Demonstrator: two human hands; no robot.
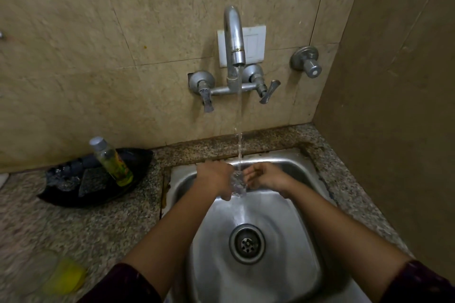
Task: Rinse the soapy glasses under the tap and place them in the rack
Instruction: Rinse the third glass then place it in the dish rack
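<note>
One glass [238,184] between both hands [216,179] [267,177]

Dark maroon sleeves [128,283], bare forearms [177,224], bare left hand [216,178] and right hand [267,177]

Both bare forearms reach forward from the lower corners, dark sleeves [128,285] pushed up near the elbows, and meet over the back half of the sink [290,224]. The left hand [216,178], knuckles up, wraps its fingers around a glass [238,184]. The right hand [267,177] faces it, fingers curled, tips at the glass's side; its grip is unclear.
</note>
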